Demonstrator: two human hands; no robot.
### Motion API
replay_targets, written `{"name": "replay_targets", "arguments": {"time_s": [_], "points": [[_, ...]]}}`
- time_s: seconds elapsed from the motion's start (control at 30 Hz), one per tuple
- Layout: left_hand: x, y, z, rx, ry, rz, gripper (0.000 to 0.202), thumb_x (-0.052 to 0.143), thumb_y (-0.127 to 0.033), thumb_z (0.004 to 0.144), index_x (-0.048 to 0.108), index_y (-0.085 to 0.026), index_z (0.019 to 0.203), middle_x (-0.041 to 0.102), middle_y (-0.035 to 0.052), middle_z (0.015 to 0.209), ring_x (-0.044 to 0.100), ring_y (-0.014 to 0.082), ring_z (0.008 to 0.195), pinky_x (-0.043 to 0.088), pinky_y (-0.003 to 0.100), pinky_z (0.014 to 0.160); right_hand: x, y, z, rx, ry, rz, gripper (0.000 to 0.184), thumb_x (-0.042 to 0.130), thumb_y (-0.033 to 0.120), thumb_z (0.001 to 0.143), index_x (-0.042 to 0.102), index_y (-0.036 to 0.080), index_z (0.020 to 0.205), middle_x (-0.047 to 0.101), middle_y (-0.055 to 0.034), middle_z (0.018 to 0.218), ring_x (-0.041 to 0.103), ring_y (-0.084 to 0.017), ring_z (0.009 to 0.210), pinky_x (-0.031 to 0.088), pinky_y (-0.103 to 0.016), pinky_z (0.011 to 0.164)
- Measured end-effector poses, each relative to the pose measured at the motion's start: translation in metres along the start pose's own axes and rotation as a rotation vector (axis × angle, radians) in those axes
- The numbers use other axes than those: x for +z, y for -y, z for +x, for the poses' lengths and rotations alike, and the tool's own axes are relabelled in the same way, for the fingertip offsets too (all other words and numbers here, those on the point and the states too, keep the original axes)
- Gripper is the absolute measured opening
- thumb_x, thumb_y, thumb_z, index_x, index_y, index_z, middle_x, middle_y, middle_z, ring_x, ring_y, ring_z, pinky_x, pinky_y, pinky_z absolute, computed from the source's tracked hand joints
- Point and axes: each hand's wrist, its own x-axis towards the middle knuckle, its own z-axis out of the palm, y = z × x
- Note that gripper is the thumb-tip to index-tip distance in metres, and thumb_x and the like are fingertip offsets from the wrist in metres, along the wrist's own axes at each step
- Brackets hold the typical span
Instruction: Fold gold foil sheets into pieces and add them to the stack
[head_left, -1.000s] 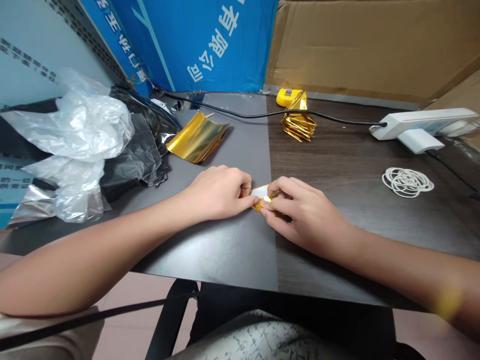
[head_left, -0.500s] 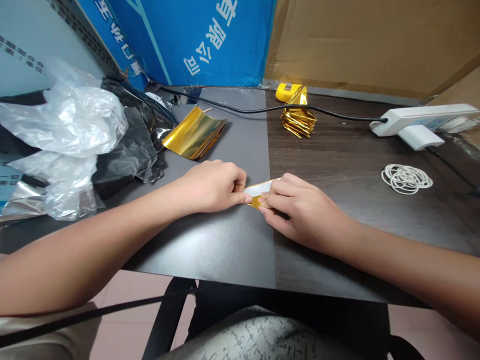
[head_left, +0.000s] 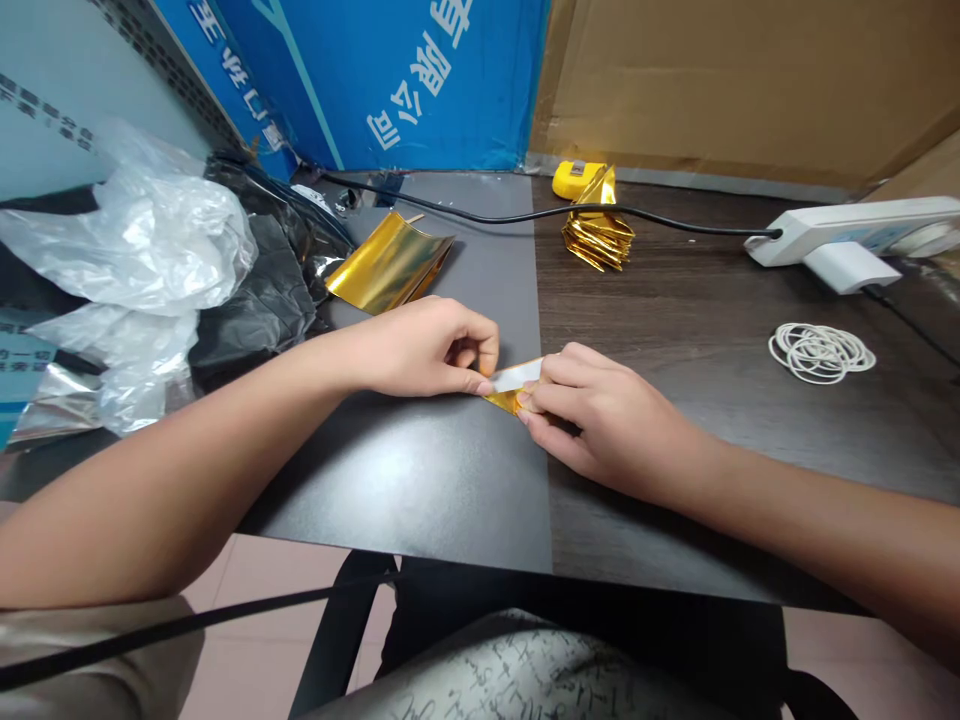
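Note:
A small folded sheet of gold foil paper (head_left: 517, 376), white on its inner side, lies low over the table between my hands. My right hand (head_left: 600, 415) pinches its right part, thumb and fingers pressed together over the gold edge. At the paper's left end is my left hand (head_left: 427, 350), its thumb on the corner and the bent index finger just above. The right end of the paper is hidden under my right fingers. Beyond my left hand rests a stack of flat gold foil sheets (head_left: 390, 262).
Folded gold foil pieces (head_left: 598, 235) lie by a yellow tape measure (head_left: 576, 179) at the back. A black cable (head_left: 487, 218) runs to a white power strip (head_left: 840, 228). White rubber bands (head_left: 821, 353) are at right, crumpled plastic bags (head_left: 161, 235) at left. Cardboard boxes (head_left: 712, 85) stand behind.
My left hand has shifted slightly up and left, its index finger lifting a little off the thumb. More of the paper's gold left corner shows. My right hand stays nearly in place.

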Motion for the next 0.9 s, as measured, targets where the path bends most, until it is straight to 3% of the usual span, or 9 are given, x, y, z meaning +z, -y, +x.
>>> {"name": "replay_targets", "arguments": {"time_s": [0.17, 0.37, 0.63, 0.83, 0.9], "points": [[0.010, 0.003, 0.004, 0.311, -0.062, 0.025, 0.014, 0.067, -0.030, 0.091, 0.079, -0.025, 0.095, 0.066, 0.0047, 0.092, 0.060, 0.0160, 0.089, 0.046, 0.027, 0.084, 0.000, -0.006, -0.001, -0.016, 0.013, 0.037, 0.027, 0.050, 0.023, 0.099, 0.070, 0.017, 0.082, 0.062, -0.0074, 0.082, 0.051, -0.020, 0.081, 0.045, -0.035, 0.075], [0.014, 0.001, 0.005, 0.368, 0.021, 0.099, 0.010, 0.073, -0.032, 0.088, 0.081, -0.031, 0.094, 0.070, 0.0060, 0.114, 0.055, 0.0224, 0.116, 0.042, 0.034, 0.104, -0.008, -0.037, 0.006, -0.249, 0.008, 0.264, 0.020, 0.054, 0.023, 0.099, 0.071, 0.020, 0.089, 0.067, -0.0058, 0.087, 0.058, -0.018, 0.087, 0.051, -0.034, 0.079], [0.019, -0.008, 0.002, 0.457, 0.021, 0.315, 0.023, 0.068, -0.046, 0.092, 0.078, -0.025, 0.093, 0.070, 0.0082, 0.116, 0.055, 0.0254, 0.124, 0.040, 0.036, 0.099, -0.024, -0.054, 0.004, -0.328, 0.136, 0.331, 0.021, 0.059, 0.018, 0.095, 0.075, 0.024, 0.109, 0.071, -0.0051, 0.111, 0.059, -0.017, 0.106, 0.050, -0.034, 0.093], [0.020, -0.006, 0.003, 0.523, -0.006, 0.354, 0.028, 0.064, -0.045, 0.095, 0.077, -0.020, 0.094, 0.073, 0.0072, 0.108, 0.062, 0.0225, 0.111, 0.043, 0.035, 0.093, -0.030, -0.061, 0.001, -0.420, 0.161, 0.327, 0.017, 0.063, 0.028, 0.095, 0.079, 0.022, 0.096, 0.068, -0.0088, 0.120, 0.060, -0.020, 0.107, 0.050, -0.036, 0.093], [0.020, -0.005, 0.004, 0.533, -0.009, 0.349, 0.028, 0.065, -0.044, 0.095, 0.077, -0.019, 0.095, 0.073, 0.0069, 0.108, 0.063, 0.0223, 0.110, 0.043, 0.034, 0.093, -0.029, -0.063, 0.000, -0.415, 0.161, 0.344, 0.018, 0.063, 0.029, 0.096, 0.079, 0.021, 0.101, 0.069, -0.0096, 0.122, 0.060, -0.020, 0.110, 0.051, -0.037, 0.094]]}}
